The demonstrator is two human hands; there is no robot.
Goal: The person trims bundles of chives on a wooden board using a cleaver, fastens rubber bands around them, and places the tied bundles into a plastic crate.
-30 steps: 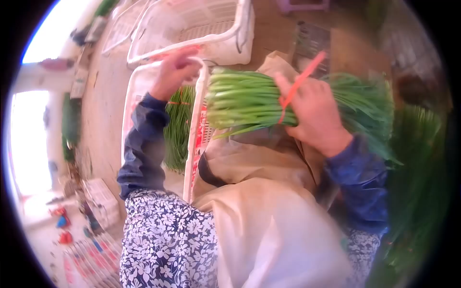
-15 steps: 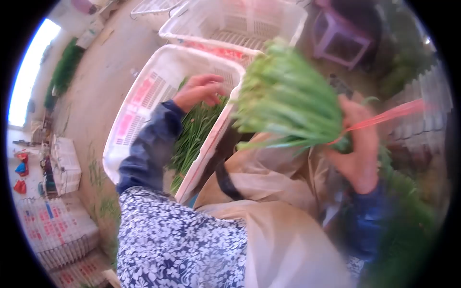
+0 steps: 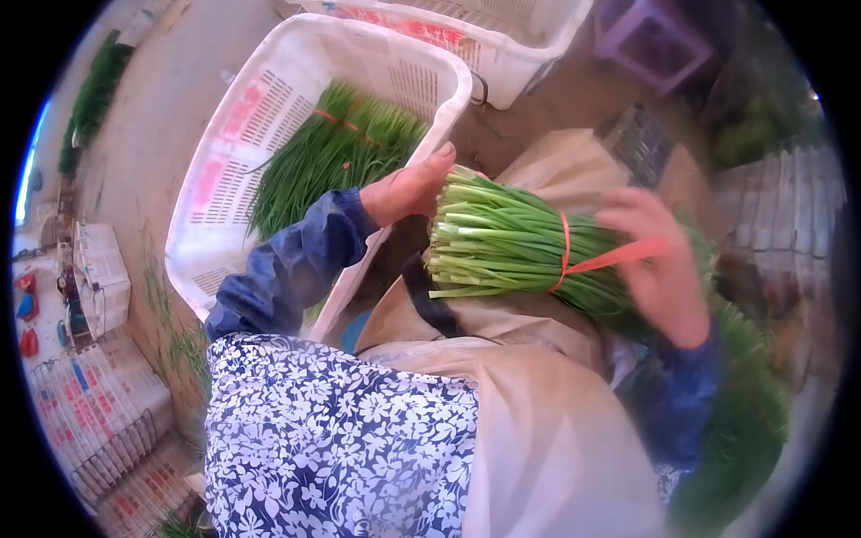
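Observation:
A bunch of green stalks (image 3: 511, 238) lies across my lap, its cut ends to the left and an orange-red band (image 3: 566, 251) around it. My left hand (image 3: 411, 186) is against the cut ends, with its thumb up and its other fingers mostly hidden behind them. Over the leafy half is my right hand (image 3: 653, 264), blurred, with its fingers apart beside the band's loose end. To the left stands a white crate (image 3: 202, 193) holding banded green bunches (image 3: 345, 148).
Another white crate (image 3: 502, 54) stands behind the first. A purple stool (image 3: 659, 45) is at the upper right, near a dark box (image 3: 637, 139). More greens (image 3: 740, 430) lie at the right. Stacked crates (image 3: 99, 412) are at the lower left.
The bunch has come down onto the lap. My left hand has moved from over the crate to the cut ends. My right hand has loosened from the band area, and the view has shifted.

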